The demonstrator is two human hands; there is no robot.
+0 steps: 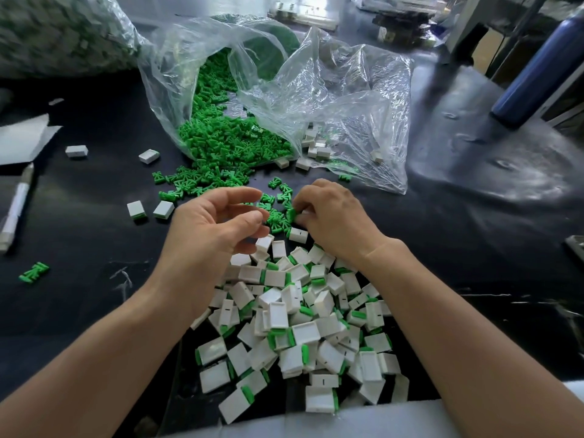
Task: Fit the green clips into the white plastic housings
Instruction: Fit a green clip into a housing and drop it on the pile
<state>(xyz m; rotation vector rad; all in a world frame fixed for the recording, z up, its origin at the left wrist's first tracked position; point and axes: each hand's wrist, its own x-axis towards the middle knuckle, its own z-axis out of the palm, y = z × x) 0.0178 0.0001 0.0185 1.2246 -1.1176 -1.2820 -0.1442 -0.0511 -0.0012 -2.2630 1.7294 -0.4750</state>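
Green clips (221, 143) spill out of a clear plastic bag (316, 99) onto the black table. A big heap of white housings (303, 330), many with a green clip fitted, lies close to me. My left hand (211, 226) hovers above the heap's far edge, palm turned right, fingers curled apart and empty. My right hand (331, 216) pinches a green clip (291, 214) between thumb and fingers, just above a white housing (298, 234) lying on the table. Loose clips lie scattered between the two hands.
Several stray housings (150, 155) and a lone green clip (33, 272) lie at left. A white marker pen (15, 210) and paper (22, 140) sit at the left edge. A dark blue bottle (534, 67) stands at the right. Another filled bag (63, 30) is at back left.
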